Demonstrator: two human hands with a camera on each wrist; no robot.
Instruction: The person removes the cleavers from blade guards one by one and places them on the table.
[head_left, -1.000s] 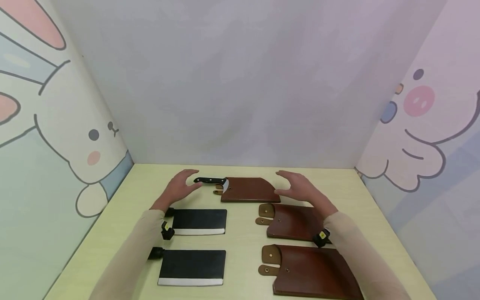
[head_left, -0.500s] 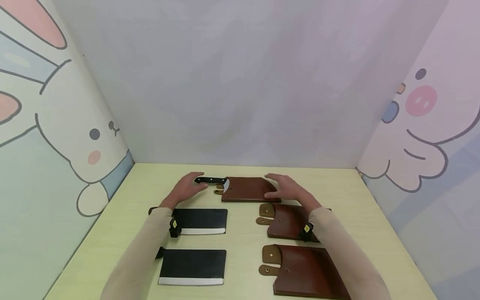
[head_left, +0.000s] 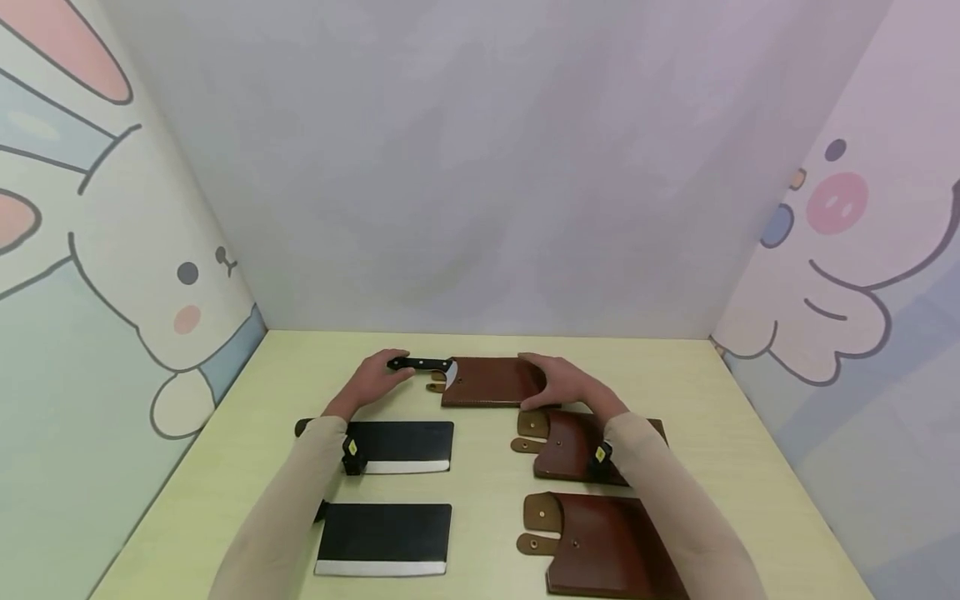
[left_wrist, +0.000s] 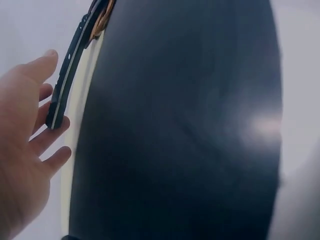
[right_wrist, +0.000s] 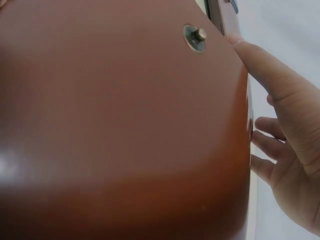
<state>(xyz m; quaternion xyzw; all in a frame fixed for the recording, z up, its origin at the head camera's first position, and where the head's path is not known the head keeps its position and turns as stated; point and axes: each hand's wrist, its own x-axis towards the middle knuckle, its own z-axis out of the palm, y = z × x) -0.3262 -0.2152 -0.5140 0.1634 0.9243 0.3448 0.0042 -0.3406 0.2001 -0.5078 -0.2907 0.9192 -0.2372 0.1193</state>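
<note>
At the back of the table, a knife with a black riveted handle (head_left: 422, 364) sits partly inside a brown leather sheath (head_left: 483, 382); a bit of bright blade shows at its mouth. My left hand (head_left: 373, 379) is around the handle's left end, thumb apart from it in the left wrist view, fingers (left_wrist: 54, 161) behind. Over the sheath's right end my right hand (head_left: 564, 383) spreads, thumb near the front edge and fingers near the back edge. Whether it presses the leather, I cannot tell.
Two black cleavers (head_left: 408, 442) with pale edges lie at left, their handles partly under my left arm. Two more brown sheaths (head_left: 600, 537) with snap straps lie at right, partly under my right arm. A grey wall (head_left: 480, 183) stands behind the table.
My left hand has moved right to the knife handle. The right hand has moved left over the sheath's end. Knife and sheaths have stayed in place.
</note>
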